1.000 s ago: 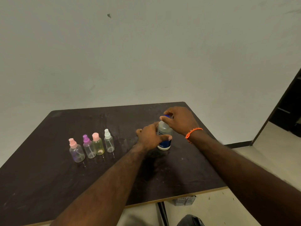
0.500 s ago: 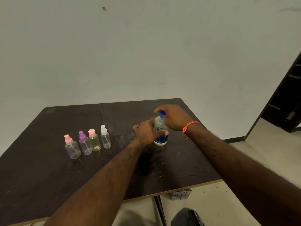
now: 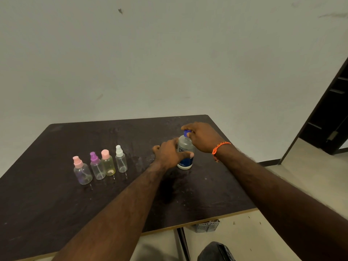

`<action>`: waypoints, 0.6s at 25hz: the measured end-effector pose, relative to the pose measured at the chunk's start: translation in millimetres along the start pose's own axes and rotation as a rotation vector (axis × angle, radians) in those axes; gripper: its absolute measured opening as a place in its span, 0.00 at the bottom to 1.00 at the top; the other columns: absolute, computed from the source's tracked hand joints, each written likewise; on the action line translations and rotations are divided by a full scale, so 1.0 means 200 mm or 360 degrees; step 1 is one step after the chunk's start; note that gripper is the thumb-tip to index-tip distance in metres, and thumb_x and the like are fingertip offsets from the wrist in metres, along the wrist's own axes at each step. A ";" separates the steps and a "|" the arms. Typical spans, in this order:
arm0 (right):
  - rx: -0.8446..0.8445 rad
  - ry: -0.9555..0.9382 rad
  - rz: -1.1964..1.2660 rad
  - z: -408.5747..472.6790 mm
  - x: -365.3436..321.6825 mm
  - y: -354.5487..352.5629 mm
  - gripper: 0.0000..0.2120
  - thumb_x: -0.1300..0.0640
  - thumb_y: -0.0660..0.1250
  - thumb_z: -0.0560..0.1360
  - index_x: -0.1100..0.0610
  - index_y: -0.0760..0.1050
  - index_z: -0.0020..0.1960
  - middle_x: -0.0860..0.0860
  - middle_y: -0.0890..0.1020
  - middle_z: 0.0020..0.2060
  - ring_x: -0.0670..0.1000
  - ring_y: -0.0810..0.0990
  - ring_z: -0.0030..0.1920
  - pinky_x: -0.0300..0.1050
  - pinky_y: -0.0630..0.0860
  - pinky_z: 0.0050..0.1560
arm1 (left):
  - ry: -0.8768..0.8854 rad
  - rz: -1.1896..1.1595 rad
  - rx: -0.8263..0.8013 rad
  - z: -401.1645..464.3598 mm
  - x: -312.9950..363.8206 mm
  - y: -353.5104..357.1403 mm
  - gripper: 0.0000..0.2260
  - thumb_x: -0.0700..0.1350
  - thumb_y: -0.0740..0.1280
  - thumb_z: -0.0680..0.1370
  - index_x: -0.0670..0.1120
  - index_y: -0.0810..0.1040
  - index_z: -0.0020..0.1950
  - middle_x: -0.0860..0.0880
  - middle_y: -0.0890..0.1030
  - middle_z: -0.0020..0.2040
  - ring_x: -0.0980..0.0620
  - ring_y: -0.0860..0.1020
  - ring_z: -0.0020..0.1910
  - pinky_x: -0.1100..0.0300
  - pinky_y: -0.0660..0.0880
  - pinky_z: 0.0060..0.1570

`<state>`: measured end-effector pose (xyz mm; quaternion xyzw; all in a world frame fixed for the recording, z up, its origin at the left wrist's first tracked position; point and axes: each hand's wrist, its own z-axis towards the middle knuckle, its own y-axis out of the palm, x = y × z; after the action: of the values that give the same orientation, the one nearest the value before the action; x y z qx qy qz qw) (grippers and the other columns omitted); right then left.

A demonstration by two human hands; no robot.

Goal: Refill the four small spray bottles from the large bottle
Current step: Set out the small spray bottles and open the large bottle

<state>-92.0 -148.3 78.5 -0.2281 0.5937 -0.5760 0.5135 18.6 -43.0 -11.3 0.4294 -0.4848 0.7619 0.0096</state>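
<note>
The large clear bottle (image 3: pixel 185 147) with a blue label stands upright right of the table's centre. My left hand (image 3: pixel 169 154) grips its body from the left. My right hand (image 3: pixel 202 136) pinches its blue cap (image 3: pixel 187 133) from above. Several small spray bottles stand in a row to the left: one with a pink sprayer (image 3: pixel 82 171), one with a purple sprayer (image 3: pixel 97 166), a yellowish one with a pink cap (image 3: pixel 108 163) and a clear one with a white sprayer (image 3: pixel 121 160).
The dark table (image 3: pixel 56 204) has its near edge running from lower left to right. A pale wall rises behind it. A dark doorway (image 3: pixel 329 119) opens at the right. A small grey crate (image 3: pixel 207 226) sits on the floor under the table.
My right hand has shifted on top of the large bottle, and the blue cap shows more than before. The left hand keeps its grip on the body. The camera view has moved slightly.
</note>
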 end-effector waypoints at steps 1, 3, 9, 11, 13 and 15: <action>-0.0049 -0.0023 0.0060 -0.01 0.00 -0.01 0.21 0.64 0.60 0.79 0.53 0.76 0.70 0.53 0.78 0.67 0.53 0.75 0.66 0.40 0.67 0.63 | 0.0002 -0.0001 -0.0003 0.00 0.00 0.00 0.27 0.71 0.72 0.71 0.59 0.78 0.64 0.57 0.83 0.57 0.53 0.78 0.57 0.49 0.59 0.58; -0.0084 -0.0071 0.0085 -0.02 0.00 -0.04 0.23 0.61 0.64 0.78 0.51 0.72 0.73 0.52 0.76 0.70 0.52 0.74 0.68 0.40 0.67 0.64 | -0.0001 -0.0010 -0.0005 -0.01 0.00 0.00 0.27 0.70 0.73 0.71 0.59 0.78 0.65 0.58 0.83 0.57 0.54 0.77 0.57 0.50 0.58 0.58; 0.0129 0.0083 0.0039 0.02 0.00 0.01 0.14 0.48 0.69 0.78 0.54 0.79 0.60 0.50 0.81 0.53 0.50 0.78 0.51 0.44 0.74 0.53 | -0.0017 0.0014 -0.0009 0.00 0.00 0.00 0.28 0.71 0.72 0.70 0.59 0.78 0.65 0.58 0.84 0.57 0.53 0.78 0.58 0.47 0.62 0.60; 0.0133 0.0049 0.0009 0.02 0.00 0.03 0.13 0.53 0.67 0.79 0.56 0.79 0.62 0.52 0.82 0.57 0.52 0.79 0.55 0.44 0.74 0.56 | -0.0012 -0.0022 -0.0013 0.00 -0.01 0.00 0.28 0.71 0.73 0.70 0.59 0.78 0.65 0.58 0.84 0.57 0.53 0.79 0.59 0.47 0.61 0.60; 0.0073 0.0015 -0.0032 0.02 -0.01 0.03 0.16 0.59 0.64 0.79 0.56 0.78 0.66 0.52 0.81 0.63 0.53 0.78 0.61 0.44 0.71 0.62 | -0.0003 -0.0051 -0.0012 0.00 -0.01 0.00 0.28 0.71 0.73 0.70 0.59 0.78 0.65 0.58 0.84 0.57 0.53 0.78 0.59 0.48 0.61 0.61; -0.0009 -0.0016 0.0033 0.01 -0.01 0.01 0.21 0.66 0.61 0.78 0.55 0.75 0.69 0.52 0.78 0.67 0.53 0.76 0.66 0.42 0.68 0.66 | -0.0005 -0.0034 -0.0018 0.00 -0.01 0.00 0.28 0.71 0.73 0.70 0.59 0.78 0.66 0.58 0.84 0.57 0.53 0.78 0.60 0.48 0.61 0.60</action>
<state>-89.3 -146.9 76.8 -0.2262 0.5951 -0.5680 0.5217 19.8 -42.7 -12.3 0.4358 -0.4845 0.7583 0.0193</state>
